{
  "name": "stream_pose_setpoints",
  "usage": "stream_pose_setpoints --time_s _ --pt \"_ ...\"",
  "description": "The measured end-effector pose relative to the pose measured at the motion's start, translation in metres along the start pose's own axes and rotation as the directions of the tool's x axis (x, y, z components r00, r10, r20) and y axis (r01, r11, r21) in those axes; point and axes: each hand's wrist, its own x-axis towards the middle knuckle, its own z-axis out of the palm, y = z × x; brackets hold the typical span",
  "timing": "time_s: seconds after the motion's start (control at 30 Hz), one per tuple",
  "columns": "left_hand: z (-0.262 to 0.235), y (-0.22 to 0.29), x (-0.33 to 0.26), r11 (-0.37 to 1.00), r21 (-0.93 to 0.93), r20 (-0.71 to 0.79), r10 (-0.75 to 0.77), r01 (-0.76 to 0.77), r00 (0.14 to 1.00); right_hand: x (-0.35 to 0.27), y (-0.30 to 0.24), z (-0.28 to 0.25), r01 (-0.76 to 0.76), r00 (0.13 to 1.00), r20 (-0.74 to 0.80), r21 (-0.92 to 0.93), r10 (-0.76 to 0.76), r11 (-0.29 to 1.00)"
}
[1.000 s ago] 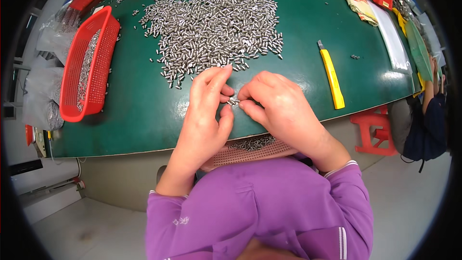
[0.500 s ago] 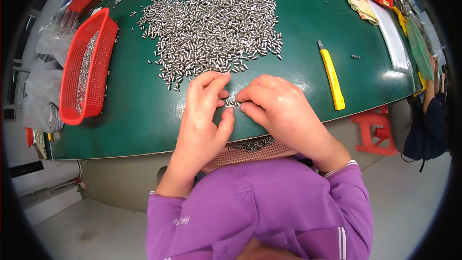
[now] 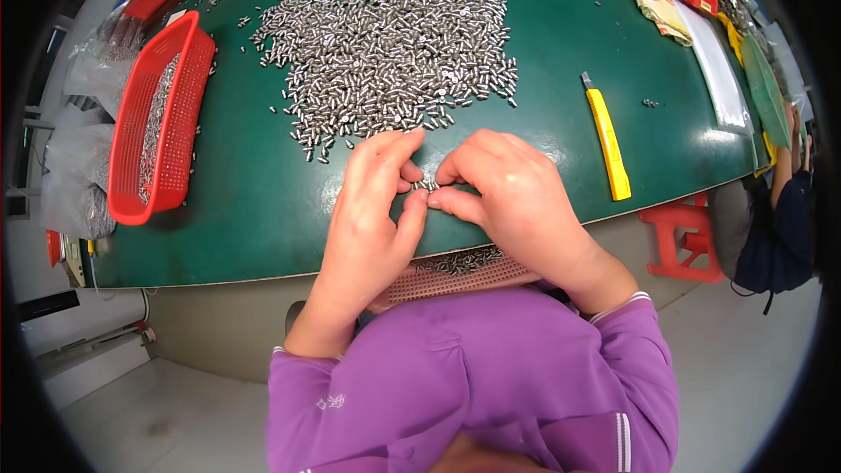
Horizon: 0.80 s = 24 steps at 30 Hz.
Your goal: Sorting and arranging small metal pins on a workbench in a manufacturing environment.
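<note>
My left hand (image 3: 372, 210) and my right hand (image 3: 508, 197) meet fingertip to fingertip over the near part of the green table (image 3: 254, 210). Between the fingers of both sits a small cluster of short metal pins (image 3: 427, 185). Just beyond the hands spreads a large heap of the same silver pins (image 3: 394, 44). Below my hands, at the table's edge, a pinkish perforated tray (image 3: 455, 280) holds more pins.
A red mesh basket (image 3: 162, 118) with pins stands at the left. A yellow utility knife (image 3: 606, 136) lies to the right of my hands. Coloured items and a cloth line the far right edge. Another person (image 3: 775, 210) sits at the right by a red stool (image 3: 679, 236).
Both hands stay together at the same spot; the fingers have shifted slightly around the small pins.
</note>
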Motion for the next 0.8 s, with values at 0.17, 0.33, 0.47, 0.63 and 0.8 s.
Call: stream_pose_setpoints --time_s 0.17,0.33,0.47,0.63,0.8 --pt "-0.001 -0.0009 -0.0001 1.0 -0.016 0.008 -0.025 0.025 1.0 0.0012 -0.0013 0.0013 0.012 1.0 -0.002 0.009 -0.012 1.0" --pt "-0.0013 -0.0015 -0.0006 0.999 -0.047 0.023 -0.017 0.018 1.0 -0.0002 -0.001 0.0012 -0.002 1.0 -0.013 0.002 0.002 1.0" --pt "-0.0016 -0.0015 -0.002 0.999 -0.035 0.02 -0.018 0.019 1.0 -0.0003 -0.0004 0.0019 -0.007 1.0 -0.01 -0.008 0.007 1.0" --pt "-0.0022 0.0004 -0.0019 1.0 -0.005 0.035 -0.007 0.007 0.999 0.0003 -0.0013 0.0003 -0.026 1.0 -0.007 0.022 0.026 0.999" --pt "-0.0047 0.0032 -0.0039 0.999 -0.018 0.011 -0.028 0.028 1.0 0.0018 -0.0013 -0.0054 -0.054 0.999 0.003 0.073 0.054 0.996"
